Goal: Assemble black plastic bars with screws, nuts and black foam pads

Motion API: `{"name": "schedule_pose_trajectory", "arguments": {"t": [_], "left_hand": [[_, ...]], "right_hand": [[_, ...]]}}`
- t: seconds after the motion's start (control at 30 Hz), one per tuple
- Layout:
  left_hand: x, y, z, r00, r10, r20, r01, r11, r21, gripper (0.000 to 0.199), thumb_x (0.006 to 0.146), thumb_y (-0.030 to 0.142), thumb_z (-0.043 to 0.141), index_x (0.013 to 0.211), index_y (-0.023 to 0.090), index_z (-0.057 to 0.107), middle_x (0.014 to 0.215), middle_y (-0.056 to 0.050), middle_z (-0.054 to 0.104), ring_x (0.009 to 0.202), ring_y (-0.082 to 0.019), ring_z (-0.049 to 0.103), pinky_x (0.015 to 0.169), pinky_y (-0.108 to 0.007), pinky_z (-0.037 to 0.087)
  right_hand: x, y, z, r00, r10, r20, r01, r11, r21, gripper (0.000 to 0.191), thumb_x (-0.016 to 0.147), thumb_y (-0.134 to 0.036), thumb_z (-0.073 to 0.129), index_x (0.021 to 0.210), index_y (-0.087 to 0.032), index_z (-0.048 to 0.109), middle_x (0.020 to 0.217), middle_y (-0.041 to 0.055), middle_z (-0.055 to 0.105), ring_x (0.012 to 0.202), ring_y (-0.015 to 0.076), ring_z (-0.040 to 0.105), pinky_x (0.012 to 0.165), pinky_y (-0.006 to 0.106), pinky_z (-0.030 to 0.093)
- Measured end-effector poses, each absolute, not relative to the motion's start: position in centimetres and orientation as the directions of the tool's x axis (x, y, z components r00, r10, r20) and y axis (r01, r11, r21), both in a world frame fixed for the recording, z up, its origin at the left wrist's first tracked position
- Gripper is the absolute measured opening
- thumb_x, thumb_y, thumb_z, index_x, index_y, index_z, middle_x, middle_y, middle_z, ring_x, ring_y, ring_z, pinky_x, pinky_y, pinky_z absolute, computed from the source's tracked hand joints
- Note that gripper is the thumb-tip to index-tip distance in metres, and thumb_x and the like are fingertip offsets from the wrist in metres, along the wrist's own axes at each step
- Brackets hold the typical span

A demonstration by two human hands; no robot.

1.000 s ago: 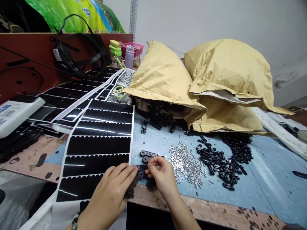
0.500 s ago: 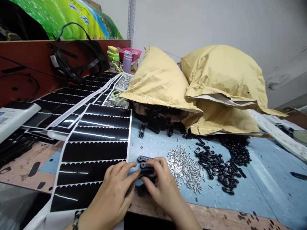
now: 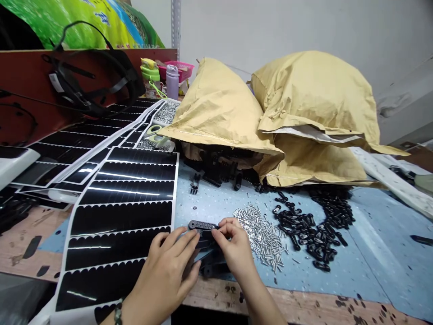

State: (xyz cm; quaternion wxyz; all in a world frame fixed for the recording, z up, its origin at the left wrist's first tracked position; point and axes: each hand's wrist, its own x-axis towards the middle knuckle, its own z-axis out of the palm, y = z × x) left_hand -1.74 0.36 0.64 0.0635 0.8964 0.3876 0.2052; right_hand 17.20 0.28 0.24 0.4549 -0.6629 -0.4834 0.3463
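Observation:
On the blue mat's front edge, my left hand (image 3: 169, 266) is closed around dark plastic parts, its fingers over them and its thumb below. My right hand (image 3: 235, 246) pinches thumb and forefinger at the right end of a long black plastic piece (image 3: 202, 225) with rounded ends and rows of small holes. Whatever sits in that pinch is too small to make out. Another black plastic part (image 3: 214, 269) lies under and between the hands. Right beside my right hand spreads a heap of small silver metal pins (image 3: 262, 234).
Small black parts (image 3: 311, 230) lie piled to the right. Big tan paper sacks (image 3: 219, 104) stand behind, one spilling black pieces. Sheets of black stickers (image 3: 122, 216) cover the left side. Green-handled scissors (image 3: 154, 132), a purple bottle (image 3: 172, 81) and a black headset (image 3: 94, 76) are farther back.
My right hand has shifted from over the dark parts to the long piece's right end, fingers drawn into a pinch. My left hand has slid over the parts. The view has turned slightly right.

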Motion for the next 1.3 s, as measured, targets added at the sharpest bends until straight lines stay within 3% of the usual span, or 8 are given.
{"name": "schedule_pose_trajectory", "arguments": {"t": [0.53,0.7,0.83,0.9,1.0,1.1,1.2,1.3], "left_hand": [[-1.5,0.4,0.4,0.637,0.700,0.322,0.656,-0.712,0.249,0.042,0.085,0.016,0.051,0.127,0.017,0.053,0.127,-0.005,0.058,0.114,-0.026,0.049,0.092,-0.044,0.031],[-1.0,0.5,0.3,0.626,0.723,0.291,0.662,-0.690,0.292,0.045,0.083,0.014,0.052,0.127,0.018,0.053,0.121,-0.006,0.061,0.111,-0.028,0.051,0.093,-0.049,0.031],[-1.4,1.1,0.9,0.629,0.736,0.251,0.645,-0.674,0.360,0.044,0.085,0.014,0.048,0.128,0.022,0.053,0.122,-0.005,0.059,0.113,-0.028,0.049,0.094,-0.050,0.035],[-1.7,1.4,1.5,0.627,0.744,0.231,0.634,-0.659,0.404,0.044,0.087,0.014,0.044,0.129,0.024,0.052,0.126,-0.004,0.056,0.116,-0.028,0.047,0.094,-0.050,0.037],[-2.1,1.9,2.3,0.640,0.739,0.211,0.593,-0.650,0.475,0.048,0.087,0.013,0.042,0.132,0.025,0.050,0.133,-0.004,0.050,0.121,-0.028,0.043,0.097,-0.050,0.040],[-2.5,2.0,2.5,0.618,0.762,0.193,0.563,-0.600,0.569,0.049,0.091,0.014,0.037,0.137,0.029,0.044,0.142,-0.001,0.041,0.128,-0.027,0.038,0.103,-0.048,0.039],[-2.9,1.9,2.1,0.499,0.847,0.182,0.552,-0.473,0.687,0.045,0.098,0.021,0.028,0.141,0.034,0.037,0.150,0.003,0.029,0.133,-0.024,0.034,0.104,-0.043,0.041],[-3.2,2.0,1.6,0.380,0.903,0.202,0.561,-0.398,0.725,0.046,0.100,0.025,0.025,0.145,0.033,0.026,0.148,0.003,0.035,0.132,-0.020,0.038,0.101,-0.038,0.045]], "right_hand": [[16.5,1.0,0.2,0.246,0.968,-0.057,0.492,-0.175,-0.853,0.024,0.076,-0.020,0.058,0.054,-0.018,0.050,0.078,0.0045,0.054,0.067,0.0168,0.055,0.062,0.028,0.043],[16.5,1.0,0.5,0.173,0.985,0.003,0.803,-0.139,-0.580,0.022,0.079,-0.015,0.063,0.061,-0.019,0.049,0.075,0.0027,0.052,0.065,0.0173,0.056,0.060,0.027,0.043],[17.1,0.7,1.3,0.137,0.991,-0.010,0.935,-0.132,-0.330,0.030,0.082,-0.033,0.067,0.062,-0.019,0.050,0.075,0.0039,0.052,0.060,0.0186,0.056,0.056,0.030,0.045],[17.1,0.3,2.1,0.096,0.991,0.095,0.921,-0.052,-0.387,0.018,0.081,-0.032,0.066,0.078,-0.017,0.057,0.089,0.0072,0.053,0.067,0.0192,0.058,0.057,0.030,0.048],[16.3,-0.5,3.5,-0.129,0.963,0.236,0.788,0.244,-0.565,0.023,0.084,-0.022,0.059,0.107,-0.019,0.056,0.115,0.0104,0.047,0.087,0.0193,0.058,0.072,0.031,0.051],[15.2,-0.9,4.5,-0.262,0.920,0.292,0.650,0.392,-0.651,0.011,0.090,-0.017,0.050,0.095,-0.020,0.060,0.107,0.0079,0.050,0.089,0.0182,0.056,0.074,0.031,0.050],[15.3,-0.6,4.4,-0.124,0.952,0.279,0.517,0.302,-0.801,0.012,0.089,-0.020,0.052,0.080,-0.018,0.059,0.093,0.0058,0.050,0.085,0.0175,0.055,0.071,0.029,0.049],[16.2,0.3,3.1,0.152,0.981,0.124,0.357,0.062,-0.932,0.022,0.086,-0.032,0.058,0.069,-0.018,0.057,0.090,0.0061,0.048,0.080,0.0182,0.054,0.054,0.025,0.047]]}}
